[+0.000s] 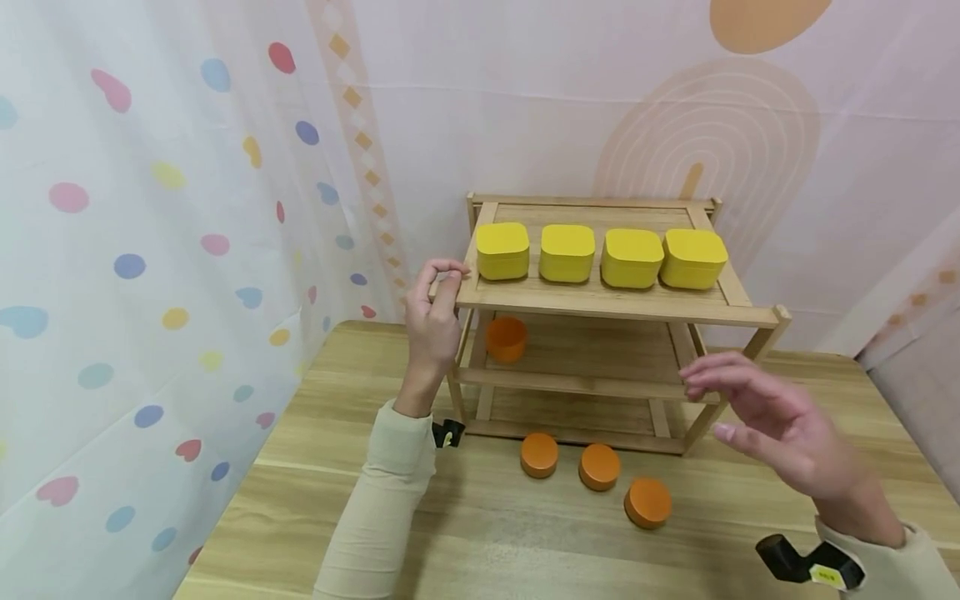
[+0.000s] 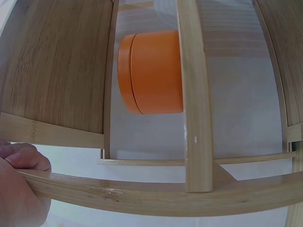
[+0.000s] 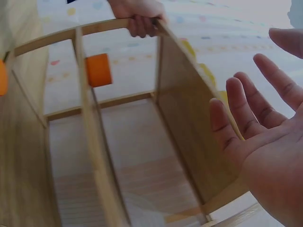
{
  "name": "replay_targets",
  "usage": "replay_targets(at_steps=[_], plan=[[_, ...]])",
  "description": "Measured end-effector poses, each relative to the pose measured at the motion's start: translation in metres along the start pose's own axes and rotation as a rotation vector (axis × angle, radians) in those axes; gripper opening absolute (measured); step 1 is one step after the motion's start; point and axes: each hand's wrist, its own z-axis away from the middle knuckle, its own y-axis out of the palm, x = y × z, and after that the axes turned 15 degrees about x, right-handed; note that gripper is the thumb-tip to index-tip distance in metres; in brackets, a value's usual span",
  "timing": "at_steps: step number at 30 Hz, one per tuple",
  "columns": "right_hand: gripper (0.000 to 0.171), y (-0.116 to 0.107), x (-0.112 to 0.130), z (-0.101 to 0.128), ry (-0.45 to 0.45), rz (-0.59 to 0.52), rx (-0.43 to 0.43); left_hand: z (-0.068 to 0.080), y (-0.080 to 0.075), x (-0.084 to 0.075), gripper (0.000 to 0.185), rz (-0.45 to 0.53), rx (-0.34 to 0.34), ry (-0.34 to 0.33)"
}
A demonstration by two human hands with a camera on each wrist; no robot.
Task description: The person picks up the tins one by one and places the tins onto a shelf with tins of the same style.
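Right hand (image 1: 780, 425) free; rack (image 1: 600, 302): four yellow boxes (image 1: 600, 254); orange tub (image 1: 506, 338)

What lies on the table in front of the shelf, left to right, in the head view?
Left orange round tin → middle orange round tin → right orange round tin, which is nearest the camera.

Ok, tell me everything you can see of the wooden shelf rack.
The wooden shelf rack looks like light bamboo, with slim corner posts, rails and flat tiers. It stands upright on the table, near the back wall. Four yellow boxes sit in a row on the top tier, and one orange tin sits on the middle tier at its left end. The left hand grips the top tier's front left corner. The right hand hovers open by the front right post, not touching it.
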Motion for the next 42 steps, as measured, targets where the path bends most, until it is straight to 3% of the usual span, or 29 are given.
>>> replay_targets(at_steps=[6,18,22,29,42], plan=[[0.057,0.01,-0.013,0.018,0.071,-0.009,0.062,0.001,-0.001,0.001,0.024,-0.003,0.0,-0.004],[0.061,0.029,-0.036,0.063,0.181,0.004,0.057,0.004,-0.004,0.003,0.024,-0.016,-0.014,-0.006],[0.058,0.031,-0.043,0.075,0.244,0.017,0.044,0.003,-0.003,0.002,0.024,-0.008,-0.012,-0.001],[0.053,0.039,-0.051,0.094,0.431,0.018,0.019,0.003,-0.002,0.003,0.024,-0.011,-0.008,-0.007],[0.047,0.055,-0.061,0.119,0.534,0.007,-0.009,0.002,-0.002,0.002,0.024,-0.008,-0.009,-0.011]])
